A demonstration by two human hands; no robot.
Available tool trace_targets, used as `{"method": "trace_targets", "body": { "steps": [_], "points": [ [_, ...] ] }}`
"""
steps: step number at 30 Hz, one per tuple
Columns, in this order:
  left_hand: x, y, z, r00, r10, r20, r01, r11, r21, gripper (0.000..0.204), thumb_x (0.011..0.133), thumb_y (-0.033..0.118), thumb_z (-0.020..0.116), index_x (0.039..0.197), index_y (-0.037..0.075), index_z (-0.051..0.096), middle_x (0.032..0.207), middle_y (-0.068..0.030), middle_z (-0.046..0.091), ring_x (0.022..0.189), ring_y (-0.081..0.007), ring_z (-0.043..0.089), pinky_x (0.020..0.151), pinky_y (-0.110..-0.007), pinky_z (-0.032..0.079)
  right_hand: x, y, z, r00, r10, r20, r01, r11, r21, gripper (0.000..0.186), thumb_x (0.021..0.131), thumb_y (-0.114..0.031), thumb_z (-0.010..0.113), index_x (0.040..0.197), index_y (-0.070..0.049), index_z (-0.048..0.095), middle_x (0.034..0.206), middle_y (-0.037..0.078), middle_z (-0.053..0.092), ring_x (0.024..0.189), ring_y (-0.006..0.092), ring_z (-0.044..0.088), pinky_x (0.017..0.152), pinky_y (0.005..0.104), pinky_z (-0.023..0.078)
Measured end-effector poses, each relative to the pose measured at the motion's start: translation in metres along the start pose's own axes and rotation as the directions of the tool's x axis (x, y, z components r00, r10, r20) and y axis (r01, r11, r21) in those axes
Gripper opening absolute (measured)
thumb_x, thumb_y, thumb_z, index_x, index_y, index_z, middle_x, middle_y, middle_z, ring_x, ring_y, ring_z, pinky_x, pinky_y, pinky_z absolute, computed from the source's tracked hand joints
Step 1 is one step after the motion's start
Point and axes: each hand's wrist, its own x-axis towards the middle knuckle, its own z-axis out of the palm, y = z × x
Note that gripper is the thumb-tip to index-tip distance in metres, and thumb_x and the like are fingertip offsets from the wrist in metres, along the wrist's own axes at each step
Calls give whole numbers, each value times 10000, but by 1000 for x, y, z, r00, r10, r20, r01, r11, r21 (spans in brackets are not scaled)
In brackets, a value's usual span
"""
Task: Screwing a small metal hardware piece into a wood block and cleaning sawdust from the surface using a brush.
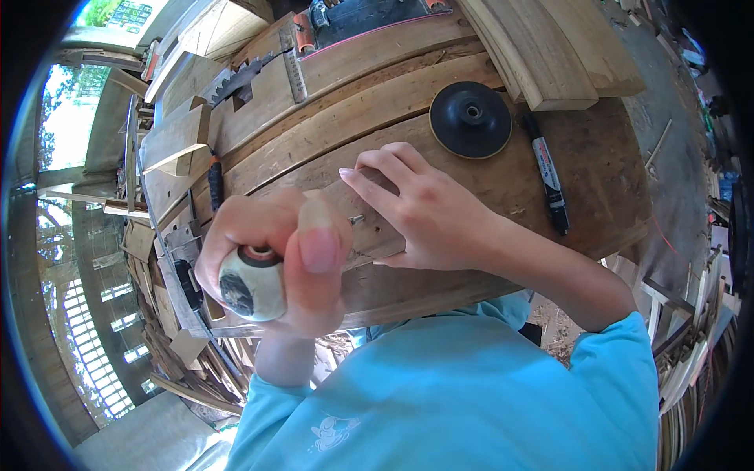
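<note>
My left hand is closed round a tool with a pale, thick handle, its dark-marked end toward my face; the fingers hide much of it. A short metal tip shows just beyond that hand, over the wooden bench. My right hand rests on the planks beside this tip, fingers apart and loosely bent, with nothing visible in them. Above it lies a black round pad with a centre hole, and to the right a black marker.
Thick boards lie at the back right, wood blocks at the left with an orange-and-black handled tool. Behind are toothed metal blades, a metal strip and a black, pink-edged item. Offcuts pile below the bench's left side.
</note>
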Motion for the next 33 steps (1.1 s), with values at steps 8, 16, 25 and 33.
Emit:
{"method": "trace_targets", "body": {
  "steps": [8,16,25,33],
  "points": [
    [36,-1,-22,893,-62,447,220,924,-312,377,862,40,831,678,49,501,637,-48,583,545,-145,582,468,-294,431,4,-2,-3,1000,-27,9,28,999,-42,946,673,-326,959,1434,78,569,1392,222,543,1302,374,505,1149,438,467],
    [24,-10,-12,966,-153,206,209,936,-284,354,942,131,778,1081,42,465,747,-71,588,529,-104,542,471,-246,437,3,3,0,1000,-21,3,21,1000,11,961,674,-354,953,1446,67,562,1392,208,536,1307,372,501,1153,439,465],
    [-6,-3,7,947,260,-191,-187,925,332,711,910,580,812,1210,44,454,1050,-147,540,916,-175,529,845,-331,445,3,5,0,1000,-16,14,16,1000,6,977,672,-346,955,1460,64,547,1406,213,536,1324,378,503,1161,446,458],
    [-23,16,24,931,77,-356,33,956,293,651,978,442,786,1360,-14,522,1045,-126,633,971,-220,628,891,-355,542,1,3,0,1000,8,24,-8,1000,12,989,675,-337,964,1472,60,535,1434,232,530,1360,388,494,1173,455,454]
  ]
}}
